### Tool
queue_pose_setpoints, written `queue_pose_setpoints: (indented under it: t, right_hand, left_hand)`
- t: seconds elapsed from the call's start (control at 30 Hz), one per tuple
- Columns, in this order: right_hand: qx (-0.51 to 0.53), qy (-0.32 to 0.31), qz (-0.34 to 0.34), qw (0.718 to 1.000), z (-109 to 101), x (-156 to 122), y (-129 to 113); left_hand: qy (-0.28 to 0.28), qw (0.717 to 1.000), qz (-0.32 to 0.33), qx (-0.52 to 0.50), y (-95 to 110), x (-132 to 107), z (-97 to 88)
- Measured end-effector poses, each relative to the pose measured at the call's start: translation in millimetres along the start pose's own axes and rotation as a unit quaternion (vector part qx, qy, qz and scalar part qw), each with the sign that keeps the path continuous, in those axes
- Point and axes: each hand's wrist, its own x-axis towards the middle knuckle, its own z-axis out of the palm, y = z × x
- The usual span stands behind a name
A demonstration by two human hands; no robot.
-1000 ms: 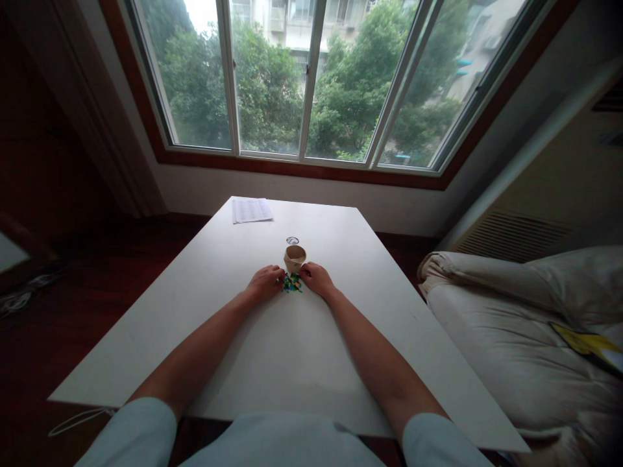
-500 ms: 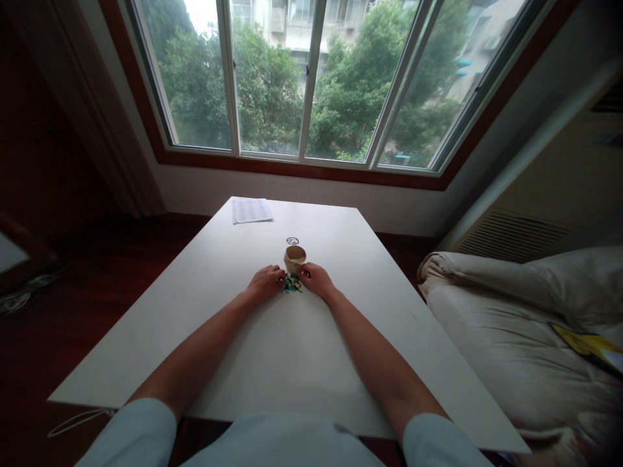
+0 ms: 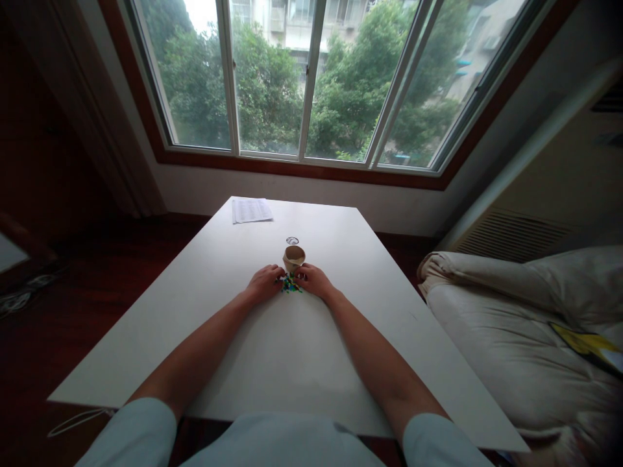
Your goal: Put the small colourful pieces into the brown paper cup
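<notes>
A small pile of bead-like pieces (image 3: 291, 285), mostly green and blue, lies on the white table (image 3: 292, 357). Just behind it stands a brown paper cup (image 3: 294, 258), upright with its mouth facing up. My left hand (image 3: 265, 281) rests at the left edge of the pile, fingers curled together. From the right, my right hand (image 3: 312, 280) reaches over the pile in front of the cup, its fingers bent in a pinch. What either hand's fingertips hold is too small to make out. A thin dark ring-shaped thing (image 3: 292, 240) lies behind the cup.
Printed sheets of paper (image 3: 252, 211) lie at the table's far left corner. A pale padded sofa (image 3: 487, 324) stands to the right of the table, and a wide window (image 3: 302, 159) is beyond it. A white cord loop (image 3: 80, 420) hangs at the near left edge.
My right hand has shifted slightly left over the pile. The cup sits a touch further left. My left hand stays in nearly the same place.
</notes>
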Motion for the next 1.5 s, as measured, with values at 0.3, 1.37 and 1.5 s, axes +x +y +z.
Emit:
queue_pose_setpoints:
  t: [0.3,1.37,1.5]
  right_hand:
    - [-0.042,-0.003,0.033,0.999,3.0,2.2,1.3]
    - [-0.068,-0.009,0.038,0.997,-1.0,3.1,-8.7]
    - [-0.066,-0.004,0.027,0.997,0.5,2.7,-8.3]
  left_hand:
    - [-0.005,1.0,0.005,0.008,-3.4,0.5,3.5]
    - [-0.005,1.0,0.005,0.017,-0.5,0.1,0.7]
    - [-0.006,1.0,0.003,0.015,0.1,-0.1,-0.1]
